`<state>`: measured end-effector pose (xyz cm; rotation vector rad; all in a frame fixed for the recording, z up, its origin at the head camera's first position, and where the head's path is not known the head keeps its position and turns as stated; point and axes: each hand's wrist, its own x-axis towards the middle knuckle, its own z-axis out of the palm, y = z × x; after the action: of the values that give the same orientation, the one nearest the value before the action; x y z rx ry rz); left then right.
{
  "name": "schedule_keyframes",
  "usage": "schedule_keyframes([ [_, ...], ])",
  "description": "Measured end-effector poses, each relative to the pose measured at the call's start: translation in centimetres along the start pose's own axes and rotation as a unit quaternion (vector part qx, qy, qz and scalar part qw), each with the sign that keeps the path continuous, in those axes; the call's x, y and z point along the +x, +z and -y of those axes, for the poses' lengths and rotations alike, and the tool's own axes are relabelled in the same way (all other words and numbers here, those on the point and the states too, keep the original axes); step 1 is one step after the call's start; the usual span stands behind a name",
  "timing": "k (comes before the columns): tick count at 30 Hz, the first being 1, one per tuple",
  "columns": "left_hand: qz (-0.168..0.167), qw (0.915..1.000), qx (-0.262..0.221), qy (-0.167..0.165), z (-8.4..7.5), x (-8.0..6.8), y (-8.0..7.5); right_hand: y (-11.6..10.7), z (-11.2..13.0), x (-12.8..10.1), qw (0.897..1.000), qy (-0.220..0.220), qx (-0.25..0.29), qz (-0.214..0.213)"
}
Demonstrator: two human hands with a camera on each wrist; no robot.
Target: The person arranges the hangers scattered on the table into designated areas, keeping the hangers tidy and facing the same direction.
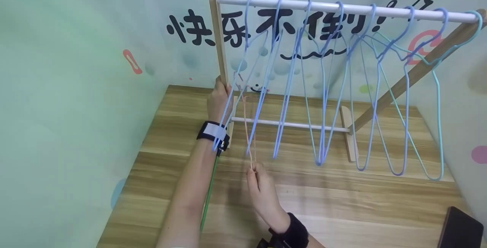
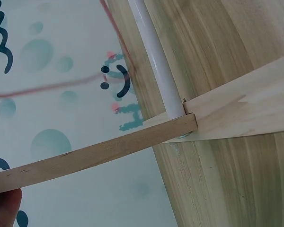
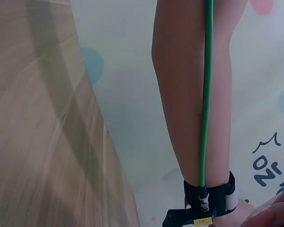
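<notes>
A small clothes rack with a white top bar (image 1: 289,3) stands on the wooden floor. My left hand (image 1: 218,103) grips its left wooden post (image 1: 218,38); in the left wrist view only a fingertip (image 2: 8,205) shows under that post. Lower down, the right hand (image 1: 266,194) pinches the bottom end of a thin pink hanger (image 1: 245,126). The hanger's upper part reaches up among the blue hangers, and I cannot tell where its hook is. Blurred pink lines of it (image 2: 117,30) cross the left wrist view. Fingers (image 3: 277,208) of the right hand appear at the right wrist view's corner.
Several blue hangers (image 1: 285,99) hang along the bar, with a teal hanger (image 1: 437,99) at the right end. A white lower rod (image 1: 289,123) joins the rack's feet. A green cable (image 1: 209,198) trails from the left wrist. A black object (image 1: 460,229) lies at lower right.
</notes>
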<state>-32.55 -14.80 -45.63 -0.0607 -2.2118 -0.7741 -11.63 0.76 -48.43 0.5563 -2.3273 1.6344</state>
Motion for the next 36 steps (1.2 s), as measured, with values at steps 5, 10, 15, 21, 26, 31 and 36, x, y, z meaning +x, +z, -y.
schedule_keyframes([
  [5,0.016,0.9994,-0.027,-0.015,0.0,0.0,0.0,0.3,1.3,0.1,0.999,-0.024,0.023,0.01],
  [10,0.0,0.9997,-0.022,-0.004,0.3,0.0,0.2,0.0,4.0,0.2,0.996,-0.018,0.068,0.062],
  [15,-0.01,0.9998,-0.01,0.014,0.4,0.1,0.2,0.4,4.5,0.3,0.994,-0.021,0.057,0.088],
  [21,-0.009,0.9996,0.004,0.027,0.3,0.0,0.2,2.2,2.3,-0.2,0.992,-0.054,0.048,0.101],
  [26,-0.004,0.9997,-0.016,0.019,0.1,0.1,0.0,3.4,1.6,-0.1,0.991,-0.076,0.044,0.099],
  [31,0.007,0.9993,-0.037,0.001,0.2,0.0,0.0,3.8,3.3,0.4,0.99,-0.084,0.057,0.103],
  [36,0.018,0.9993,-0.032,-0.007,0.4,0.0,0.0,3.7,5.5,1.0,0.989,-0.095,0.068,0.094],
])
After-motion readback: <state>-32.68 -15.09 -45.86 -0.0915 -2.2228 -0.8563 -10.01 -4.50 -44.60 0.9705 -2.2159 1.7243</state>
